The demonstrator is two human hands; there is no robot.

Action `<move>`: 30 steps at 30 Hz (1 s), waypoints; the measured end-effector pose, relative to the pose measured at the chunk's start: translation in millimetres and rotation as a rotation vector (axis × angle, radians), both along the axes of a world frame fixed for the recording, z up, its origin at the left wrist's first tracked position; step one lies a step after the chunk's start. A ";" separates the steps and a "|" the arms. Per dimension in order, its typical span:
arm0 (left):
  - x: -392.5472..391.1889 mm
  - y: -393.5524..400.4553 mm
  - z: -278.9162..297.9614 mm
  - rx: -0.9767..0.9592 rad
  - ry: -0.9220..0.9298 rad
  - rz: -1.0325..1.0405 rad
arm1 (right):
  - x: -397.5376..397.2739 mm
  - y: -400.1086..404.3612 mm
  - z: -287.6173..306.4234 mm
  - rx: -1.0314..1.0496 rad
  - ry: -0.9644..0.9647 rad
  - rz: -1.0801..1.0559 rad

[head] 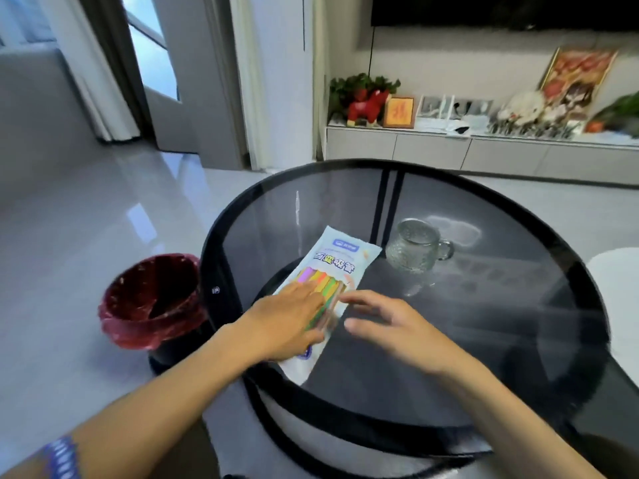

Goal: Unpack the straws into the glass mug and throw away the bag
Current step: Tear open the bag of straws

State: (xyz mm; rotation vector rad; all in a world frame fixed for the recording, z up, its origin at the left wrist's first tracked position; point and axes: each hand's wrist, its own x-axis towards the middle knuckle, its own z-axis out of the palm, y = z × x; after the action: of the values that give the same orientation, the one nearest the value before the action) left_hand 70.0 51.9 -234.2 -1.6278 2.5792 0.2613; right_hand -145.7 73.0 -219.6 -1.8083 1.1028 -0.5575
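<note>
A long pale-blue bag of straws [340, 257] lies flat on the round glass table [518, 340], its coloured straws showing through the clear window. My left hand [287, 319] rests palm-down on the bag's lower half, fingers spread over the straws. My right hand [383, 323] hovers just right of the bag with fingers apart, its fingertips at the bag's right edge, holding nothing. An empty textured glass mug [416, 247] stands upright beyond the bag to the right, handle pointing right.
A waste bin with a dark red liner [152, 302] stands on the floor just left of the table. A low white cabinet [484, 146] with ornaments runs along the far wall. A white object [619, 278] shows at the right edge.
</note>
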 end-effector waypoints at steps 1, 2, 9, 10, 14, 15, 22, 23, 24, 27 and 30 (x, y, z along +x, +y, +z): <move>9.3 8.8 -0.3 0.019 -0.020 -0.056 | -9.3 1.3 0.7 0.028 -0.048 -0.102; 18.2 13.9 1.3 0.014 -0.038 -0.120 | -18.0 0.4 -0.1 0.009 -0.031 -0.240; 25.9 6.3 9.6 -0.015 0.066 -0.045 | -31.5 -21.0 -10.6 0.297 -0.053 -0.620; 19.4 2.3 10.0 -0.031 0.108 0.033 | -29.6 -26.5 -7.3 0.371 -0.098 -0.598; -19.6 -9.2 3.4 -0.146 0.265 0.382 | -34.9 -45.2 -6.0 0.498 -0.132 -0.619; -26.4 -12.2 -0.3 -0.160 0.244 0.392 | -36.7 -47.5 -7.3 0.493 -0.132 -0.630; -39.4 -36.3 -6.3 -0.150 0.193 0.226 | -34.7 -64.3 -11.6 0.580 -0.148 -0.473; -39.8 -37.3 -2.3 -0.141 0.207 0.228 | -33.4 -66.1 -10.7 0.585 -0.198 -0.475; -40.2 -38.8 0.5 -0.131 0.236 0.232 | -32.4 -68.7 -10.8 0.587 -0.255 -0.490; -45.4 -37.5 10.2 -0.135 0.344 0.230 | -28.4 -72.7 -12.8 0.651 -0.494 -0.529; -49.6 -37.1 11.3 -0.149 0.364 0.171 | -25.8 -72.9 -16.5 0.766 -0.712 -0.552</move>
State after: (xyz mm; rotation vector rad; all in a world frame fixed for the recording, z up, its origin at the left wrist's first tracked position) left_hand 20.4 14.7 -222.9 -2.0279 2.7739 0.4226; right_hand -171.5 0.0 -236.1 -0.5521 1.0774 -0.8606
